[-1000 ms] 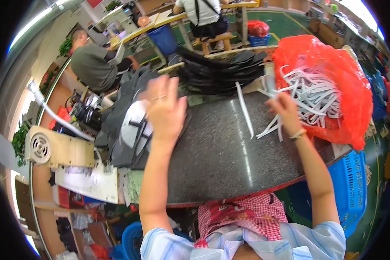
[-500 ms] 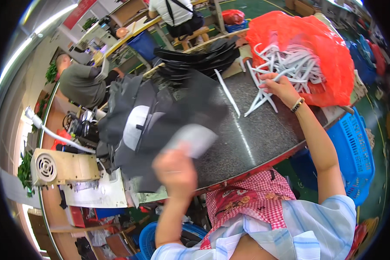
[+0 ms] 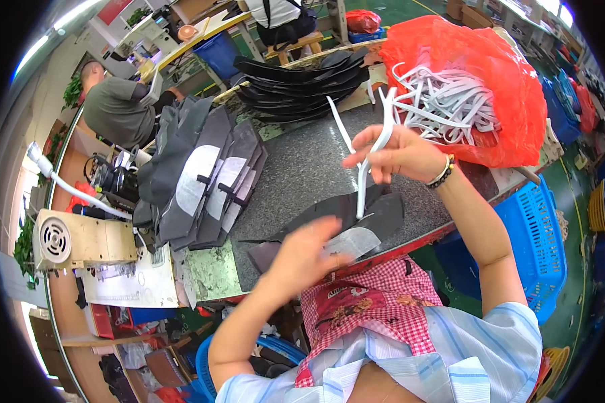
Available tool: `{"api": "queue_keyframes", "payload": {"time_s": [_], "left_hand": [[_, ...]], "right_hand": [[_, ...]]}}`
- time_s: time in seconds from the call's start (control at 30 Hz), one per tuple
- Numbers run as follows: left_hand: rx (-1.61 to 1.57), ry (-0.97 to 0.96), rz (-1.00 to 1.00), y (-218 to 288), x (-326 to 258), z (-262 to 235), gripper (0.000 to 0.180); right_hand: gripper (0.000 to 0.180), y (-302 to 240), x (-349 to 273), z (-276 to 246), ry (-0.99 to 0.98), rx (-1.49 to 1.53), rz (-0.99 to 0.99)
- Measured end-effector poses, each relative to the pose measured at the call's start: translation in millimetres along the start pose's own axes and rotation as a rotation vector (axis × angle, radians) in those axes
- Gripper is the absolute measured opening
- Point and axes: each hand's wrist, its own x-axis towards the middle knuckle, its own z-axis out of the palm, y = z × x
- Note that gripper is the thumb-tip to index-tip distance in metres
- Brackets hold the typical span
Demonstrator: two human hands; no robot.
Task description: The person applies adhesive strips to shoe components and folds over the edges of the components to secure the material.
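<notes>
My right hand [image 3: 403,156] is above the dark tabletop with a bent white strip [image 3: 361,195] between its fingers; the strip's lower end hangs over a black fabric piece [image 3: 390,209]. That piece lies near the table's front edge and has a rounded light-grey patch [image 3: 357,242]. My left hand [image 3: 309,255], slightly blurred, is over the piece's left part, beside the patch, with thumb and fingers apart. Another white strip [image 3: 340,122] lies behind my right hand. At the right, a red plastic bag [image 3: 517,101] holds a heap of white strips [image 3: 450,101].
Stacked black pieces with grey patches [image 3: 198,178] lie at the left. Curved black pieces [image 3: 302,87] are piled at the back. A beige machine [image 3: 81,238] stands far left, a blue basket [image 3: 534,242] at the right. Two people [image 3: 117,107] sit farther back.
My left hand has brought the black piece from beside the stack to the table's front and released it. My right hand has moved left and nearer from the heap with a white strip.
</notes>
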Motion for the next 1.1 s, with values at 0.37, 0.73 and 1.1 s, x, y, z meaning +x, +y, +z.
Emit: {"api": "queue_keyframes", "payload": {"time_s": [0.37, 0.73, 1.1], "left_hand": [[-0.787, 0.012, -0.366, -9.0, 57.4, -5.4, 0.021], [-0.800, -0.147, -0.309, -10.1, 55.7, -14.6, 0.020], [-0.666, -0.043, -0.257, 0.9, 48.1, -4.9, 0.017]], "right_hand": [[0.023, 21.9, -4.3, 48.7, 0.311, -0.398, 0.055], [0.022, 6.7, -10.7, 36.6, 0.018, -0.441, 0.204], [0.035, 18.6, -24.8, 52.0, 0.162, -0.365, 0.098]]}}
